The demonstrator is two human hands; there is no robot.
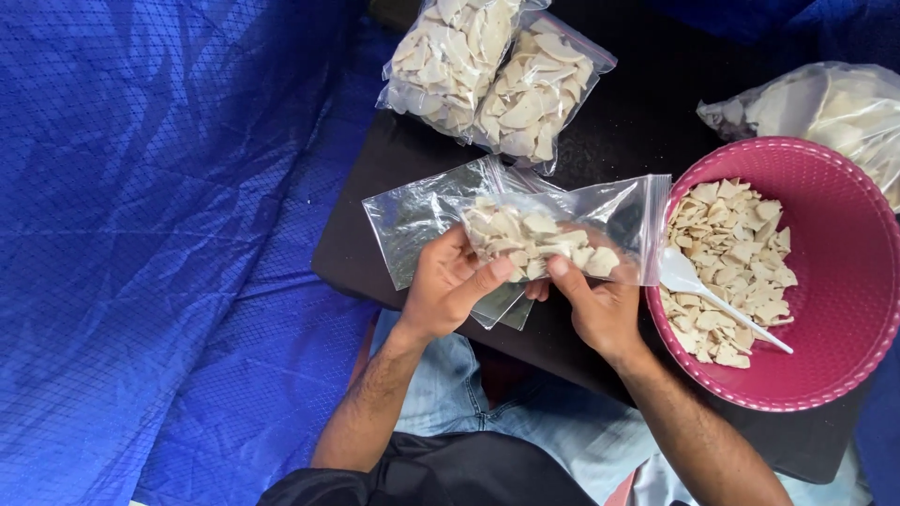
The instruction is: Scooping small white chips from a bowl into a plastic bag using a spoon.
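chip bag [553,239] | held between left hand [448,286] and right hand [591,300]

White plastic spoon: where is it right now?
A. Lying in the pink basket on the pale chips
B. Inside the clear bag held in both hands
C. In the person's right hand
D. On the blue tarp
A: the white plastic spoon rests in the pink basket on the pale chips, while the left hand and right hand hold the clear bag.
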